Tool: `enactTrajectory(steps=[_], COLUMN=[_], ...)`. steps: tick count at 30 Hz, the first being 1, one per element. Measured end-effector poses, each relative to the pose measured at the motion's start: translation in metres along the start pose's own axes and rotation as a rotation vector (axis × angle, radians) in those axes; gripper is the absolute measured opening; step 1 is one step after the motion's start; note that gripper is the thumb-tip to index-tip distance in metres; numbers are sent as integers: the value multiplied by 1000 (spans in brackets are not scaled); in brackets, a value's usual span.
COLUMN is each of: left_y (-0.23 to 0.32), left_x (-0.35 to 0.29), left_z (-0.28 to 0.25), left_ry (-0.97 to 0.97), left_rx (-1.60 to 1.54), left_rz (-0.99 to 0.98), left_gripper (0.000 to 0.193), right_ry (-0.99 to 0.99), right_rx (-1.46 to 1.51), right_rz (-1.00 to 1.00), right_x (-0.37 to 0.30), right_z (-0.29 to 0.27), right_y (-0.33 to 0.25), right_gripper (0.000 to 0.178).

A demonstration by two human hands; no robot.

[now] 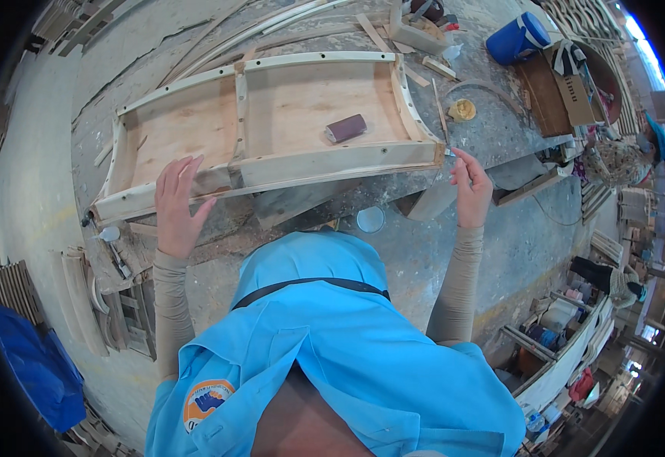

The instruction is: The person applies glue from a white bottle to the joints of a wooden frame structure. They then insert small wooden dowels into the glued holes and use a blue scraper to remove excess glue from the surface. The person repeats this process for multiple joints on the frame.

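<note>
A curved wooden frame with a thin plywood panel and a cross rail lies on the work table ahead. My left hand is at its near rail, left of the cross rail, with fingers apart and nothing in them. At the frame's near right corner is my right hand, thumb and fingers pinched together. A small pale thing shows by its fingertips, too small to name. A block wrapped in maroon sandpaper rests on the panel in the right bay.
Right of the frame sit an open tub of yellowish paste, a blue jug and a cardboard box. Wood strips lie along the far side. A round white container is below the near edge. Another person is at the right.
</note>
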State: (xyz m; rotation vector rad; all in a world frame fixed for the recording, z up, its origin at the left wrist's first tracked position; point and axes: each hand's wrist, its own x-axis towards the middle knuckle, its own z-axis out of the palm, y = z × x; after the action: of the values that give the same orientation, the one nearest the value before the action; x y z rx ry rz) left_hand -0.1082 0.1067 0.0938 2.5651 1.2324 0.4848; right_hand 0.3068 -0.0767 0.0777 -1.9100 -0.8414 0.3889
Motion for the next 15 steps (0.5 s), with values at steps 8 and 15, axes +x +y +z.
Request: enactTrajectory(steps=[8,15], left_y=[-2,-8], left_x=[-15,-6], left_z=[0,6], left_ry=[7,-70], left_rx=[26,174], left_rz=[-64,-77], left_gripper=[78,82], right_ry=[-101,-200], right_rx=[-46,-227], right_rz=[-81,-437], right_x=[6,2], right_z=[26,59], right_y=[-19,-39], right_gripper=[21,25])
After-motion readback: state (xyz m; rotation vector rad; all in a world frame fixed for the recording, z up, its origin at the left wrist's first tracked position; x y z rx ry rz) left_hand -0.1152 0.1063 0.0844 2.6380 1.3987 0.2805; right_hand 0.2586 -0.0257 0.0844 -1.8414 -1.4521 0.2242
